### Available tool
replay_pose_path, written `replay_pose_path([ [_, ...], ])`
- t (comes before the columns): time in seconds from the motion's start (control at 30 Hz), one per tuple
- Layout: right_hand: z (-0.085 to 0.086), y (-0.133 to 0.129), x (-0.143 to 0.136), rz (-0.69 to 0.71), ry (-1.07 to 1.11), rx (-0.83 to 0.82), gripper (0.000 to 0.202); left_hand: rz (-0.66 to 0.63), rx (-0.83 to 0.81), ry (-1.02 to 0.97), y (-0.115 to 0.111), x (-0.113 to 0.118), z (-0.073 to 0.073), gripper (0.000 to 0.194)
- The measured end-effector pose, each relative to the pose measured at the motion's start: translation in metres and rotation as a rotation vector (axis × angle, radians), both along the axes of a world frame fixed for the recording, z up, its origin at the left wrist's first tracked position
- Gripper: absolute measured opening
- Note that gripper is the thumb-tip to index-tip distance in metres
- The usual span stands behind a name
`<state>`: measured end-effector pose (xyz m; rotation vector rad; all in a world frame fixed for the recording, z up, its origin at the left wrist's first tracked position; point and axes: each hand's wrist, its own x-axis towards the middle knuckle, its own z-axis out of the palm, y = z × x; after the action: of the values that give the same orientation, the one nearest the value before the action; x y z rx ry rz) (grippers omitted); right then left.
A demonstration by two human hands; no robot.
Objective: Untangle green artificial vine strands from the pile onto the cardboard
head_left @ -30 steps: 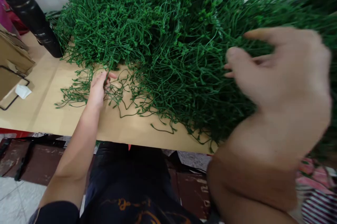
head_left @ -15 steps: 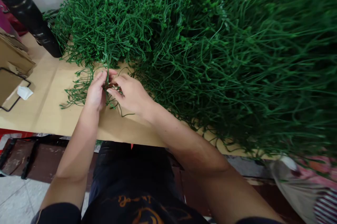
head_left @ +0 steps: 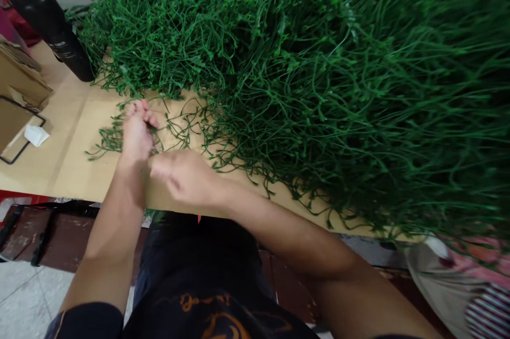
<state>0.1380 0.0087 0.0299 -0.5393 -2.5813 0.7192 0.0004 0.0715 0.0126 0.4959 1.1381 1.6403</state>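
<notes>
My left hand [head_left: 139, 129] is curled closed above the brown table covering, with bits of green stem showing at its palm. Thin green plant stems [head_left: 107, 141] with small budded tips stick out on its left side. Close by, nearer the table's front edge, my right hand [head_left: 185, 177] is bent with its fingers pressed together. It is smeared by motion, and whatever it may hold is hidden. Several loose stems [head_left: 185, 124] lie on the covering just beyond the two hands. A huge heap of the same green stems [head_left: 319, 73] fills the back and right.
At the left back a black bottle-like cylinder [head_left: 59, 36] leans beside the heap. A cardboard box [head_left: 19, 76], a black wire frame [head_left: 19, 155] and a crumpled white piece [head_left: 35, 135] lie at far left. Brown paper [head_left: 71, 169] covers the table to its front edge.
My right hand has come away from the left hand and down toward the table's front edge. My left hand has shifted slightly left and turned, its fingers now curled in.
</notes>
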Motion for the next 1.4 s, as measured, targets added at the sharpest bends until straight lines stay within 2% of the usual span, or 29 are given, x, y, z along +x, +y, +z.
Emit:
replay_pose_path([
  [0.07,0.008,-0.018,-0.004,0.203,-0.051,0.081,0.016,0.11,0.017,-0.021,0.002,-0.01,0.002,0.034],
  [0.1,0.012,-0.022,-0.003,0.245,-0.072,0.113,0.017,0.095,0.018,-0.044,0.001,-0.013,0.004,0.034],
  [0.17,0.019,-0.017,0.006,0.167,-0.097,0.154,0.017,0.004,0.005,-0.088,-0.003,-0.014,0.007,0.034],
  [0.23,0.023,0.003,0.029,-0.08,-0.099,0.199,0.018,-0.082,0.003,-0.109,-0.007,-0.01,0.009,0.034],
  [0.3,0.025,0.029,0.063,-0.439,-0.063,0.277,0.025,-0.108,0.017,-0.118,-0.009,-0.007,0.01,0.034],
  [0.4,0.029,0.057,0.109,-0.923,-0.035,0.441,0.022,-0.114,0.073,-0.137,-0.008,-0.006,0.008,0.033],
  [0.43,0.031,0.06,0.116,-1.038,-0.032,0.472,0.027,-0.118,0.086,-0.131,-0.007,-0.006,0.007,0.033],
  [0.47,0.033,0.06,0.117,-1.095,-0.029,0.481,0.031,-0.121,0.094,-0.115,-0.006,-0.007,0.007,0.033],
  [0.5,0.034,0.058,0.113,-1.088,-0.022,0.462,0.031,-0.124,0.095,-0.092,-0.006,-0.006,0.006,0.033],
  [0.53,0.034,0.053,0.103,-1.022,-0.014,0.414,0.03,-0.126,0.094,-0.066,-0.006,-0.006,0.006,0.033],
  [0.67,0.019,0.035,0.036,-0.509,-0.062,-0.006,0.03,-0.164,0.084,-0.039,-0.01,-0.001,0.007,0.034],
  [0.7,0.014,0.034,0.02,-0.438,-0.083,-0.1,0.032,-0.18,0.077,-0.052,-0.011,0.001,0.008,0.034],
  [0.8,0.0,0.035,-0.012,-0.364,-0.075,-0.263,0.036,-0.21,0.088,-0.07,-0.013,0.003,0.008,0.032],
  [0.87,-0.006,0.038,-0.02,-0.374,-0.044,-0.31,0.027,-0.22,0.109,-0.066,-0.013,0.004,0.007,0.029],
  [0.97,-0.012,0.042,-0.018,-0.405,0.015,-0.333,0.017,-0.219,0.14,-0.063,-0.012,0.005,0.006,0.03],
  [1.1,-0.013,0.043,-0.013,-0.42,0.08,-0.291,0.02,-0.184,0.166,-0.06,-0.011,0.007,0.006,0.035],
  [1.23,-0.005,0.035,-0.01,-0.41,-0.015,-0.218,0.022,-0.143,0.104,-0.038,-0.009,0.007,0.005,0.035],
  [1.3,-0.002,0.021,-0.01,-0.337,-0.069,-0.19,0.021,-0.076,0.033,-0.05,-0.006,0.0,0.004,0.035],
  [1.4,0.002,-0.007,-0.009,-0.011,-0.085,-0.08,0.014,0.131,-0.018,-0.074,0.0,-0.016,0.003,0.037],
])
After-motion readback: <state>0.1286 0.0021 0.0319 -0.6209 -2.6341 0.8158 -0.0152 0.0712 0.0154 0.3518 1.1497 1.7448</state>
